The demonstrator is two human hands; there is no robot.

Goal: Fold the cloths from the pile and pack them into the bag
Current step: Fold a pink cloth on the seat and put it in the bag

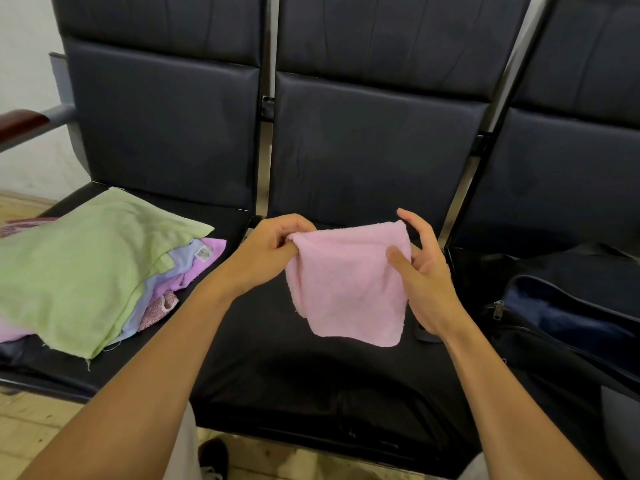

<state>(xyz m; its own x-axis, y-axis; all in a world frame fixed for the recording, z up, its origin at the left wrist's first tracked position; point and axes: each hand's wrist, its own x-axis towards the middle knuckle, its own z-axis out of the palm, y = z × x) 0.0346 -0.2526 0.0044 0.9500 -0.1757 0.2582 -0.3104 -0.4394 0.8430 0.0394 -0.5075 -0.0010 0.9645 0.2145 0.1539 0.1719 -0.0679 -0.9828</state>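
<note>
While left fingers (284, 237) pinch the pink cloth (349, 285), right thumb and fingers (398, 256) pinch its other corner.

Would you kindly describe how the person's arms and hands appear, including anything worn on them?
Both forearms are bare to the bottom edge of the picture, with no sleeves in view. The left hand and right hand wear no gloves, and no rings, watch or wristband show. Fingernails look short and unpainted.
</note>
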